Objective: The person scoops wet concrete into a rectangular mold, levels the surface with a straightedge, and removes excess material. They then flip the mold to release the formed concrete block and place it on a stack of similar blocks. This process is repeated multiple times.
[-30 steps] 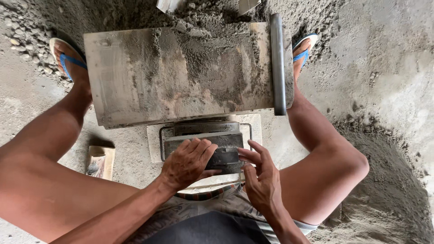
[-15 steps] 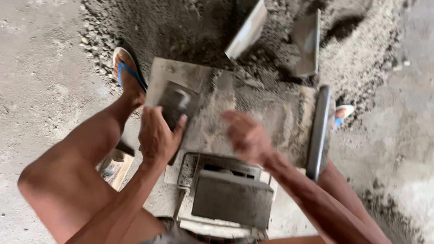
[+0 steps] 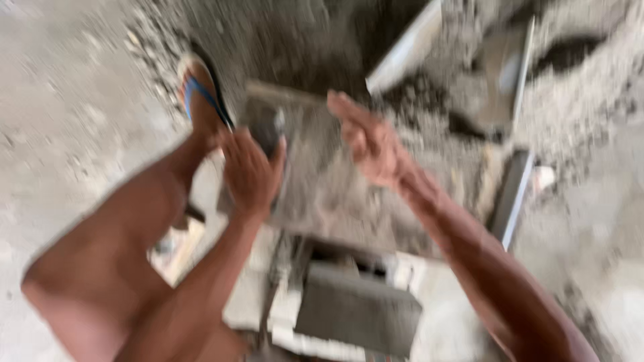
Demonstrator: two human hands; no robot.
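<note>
Blurred frame. Left hand clenched around a dark flat piece, raised at the dusty metal tray's left edge. Right hand open, fingers spread, empty, over the tray. Grey block mould below both wrists. Versus half a second ago: both hands reach further forward.

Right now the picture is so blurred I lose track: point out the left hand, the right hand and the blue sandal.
left hand [image 3: 249,173], head view, back of the hand.
right hand [image 3: 371,142], head view, back of the hand.
blue sandal [image 3: 200,95], head view, blue strap over the foot.
</note>
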